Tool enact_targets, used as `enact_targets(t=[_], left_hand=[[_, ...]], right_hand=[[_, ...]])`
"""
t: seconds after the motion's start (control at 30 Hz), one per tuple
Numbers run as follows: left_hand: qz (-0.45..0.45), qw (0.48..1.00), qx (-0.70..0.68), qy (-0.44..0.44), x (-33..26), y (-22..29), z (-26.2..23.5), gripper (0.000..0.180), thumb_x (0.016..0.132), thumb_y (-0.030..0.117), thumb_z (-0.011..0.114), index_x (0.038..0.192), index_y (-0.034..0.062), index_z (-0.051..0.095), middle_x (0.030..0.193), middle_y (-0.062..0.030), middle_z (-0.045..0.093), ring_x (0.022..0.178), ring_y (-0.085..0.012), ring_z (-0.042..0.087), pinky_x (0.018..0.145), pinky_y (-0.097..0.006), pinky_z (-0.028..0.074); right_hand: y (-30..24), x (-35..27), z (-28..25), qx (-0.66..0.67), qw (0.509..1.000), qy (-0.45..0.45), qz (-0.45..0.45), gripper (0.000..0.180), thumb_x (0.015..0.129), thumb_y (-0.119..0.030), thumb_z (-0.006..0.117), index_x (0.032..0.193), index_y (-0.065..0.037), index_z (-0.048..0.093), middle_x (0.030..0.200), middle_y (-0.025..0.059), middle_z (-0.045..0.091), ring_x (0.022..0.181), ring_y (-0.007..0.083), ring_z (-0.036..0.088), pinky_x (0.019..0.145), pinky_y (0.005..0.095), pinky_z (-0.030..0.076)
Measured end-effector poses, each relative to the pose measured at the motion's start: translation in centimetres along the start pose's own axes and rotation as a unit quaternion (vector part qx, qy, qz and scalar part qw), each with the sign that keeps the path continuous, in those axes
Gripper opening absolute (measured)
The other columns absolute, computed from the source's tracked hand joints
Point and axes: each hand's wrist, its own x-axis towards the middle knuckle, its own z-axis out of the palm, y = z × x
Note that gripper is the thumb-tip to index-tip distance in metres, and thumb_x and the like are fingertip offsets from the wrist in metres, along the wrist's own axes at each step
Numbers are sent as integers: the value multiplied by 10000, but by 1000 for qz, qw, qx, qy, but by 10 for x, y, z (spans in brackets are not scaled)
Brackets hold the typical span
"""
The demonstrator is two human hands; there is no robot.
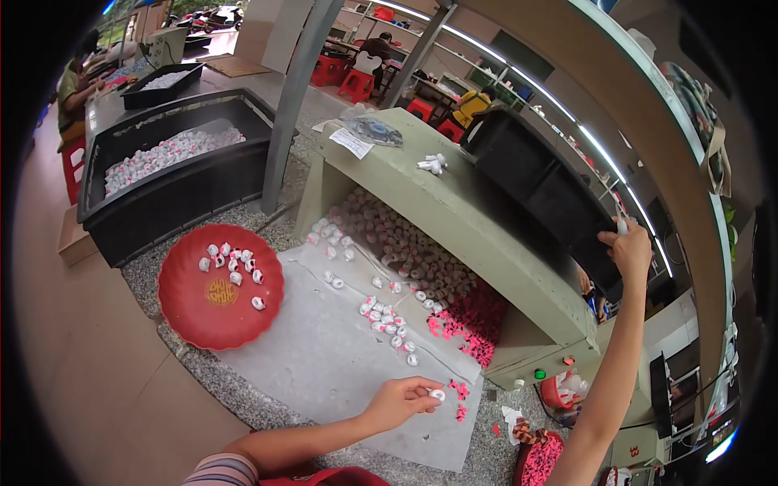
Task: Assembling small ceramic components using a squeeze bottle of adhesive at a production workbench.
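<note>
My left hand pinches a small white ring-shaped piece with a hole in it, just above the white sheet. Several pink bits lie beside those fingertips. Raised at the right, my right hand is closed round a small whitish object with a narrow tip, whose exact kind I cannot tell. It is by the end of a black bin on top of the pale green box-shaped machine. More white pieces with pink marks are scattered across the sheet.
Inside the machine's opening lie heaped white pieces and pink bits. A red scalloped bowl with several pieces is at the left, below a large black tub of them. A grey post stands between tub and machine. Other people sit further back.
</note>
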Motion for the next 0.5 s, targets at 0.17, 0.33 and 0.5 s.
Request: enact_targets(t=[0.17, 0.33, 0.5], left_hand=[[3, 1000, 12, -5, -2, -5, 0, 280, 806, 98, 611, 1072, 25, 567, 808, -32, 622, 732, -78, 598, 635, -190, 461], [-5, 998, 54, -13, 0, -15, 0, 272, 809, 116, 610, 1069, 42, 579, 790, -26, 619, 716, -73, 594, 633, -187, 459], [-23, 998, 50, -22, -1, -13, 0, 265, 813, 133, 607, 1066, 59, 588, 757, -19, 616, 712, -67, 590, 631, -186, 455]], right_hand=[[-50, 45, 30, -109, 994, -25, 11, 316, 612, -244, 728, 870, -79, 652, 717, 112, 644, 675, 241, 630, 623, 353, 475], [-105, 75, 82, -144, 989, -37, 6, 361, 603, -275, 735, 877, -54, 656, 879, 163, 640, 858, 311, 614, 724, 387, 485], [-155, 63, 113, -140, 989, 18, -50, 198, 673, -221, 663, 744, -36, 652, 580, 62, 631, 662, 211, 641, 664, 323, 486]])
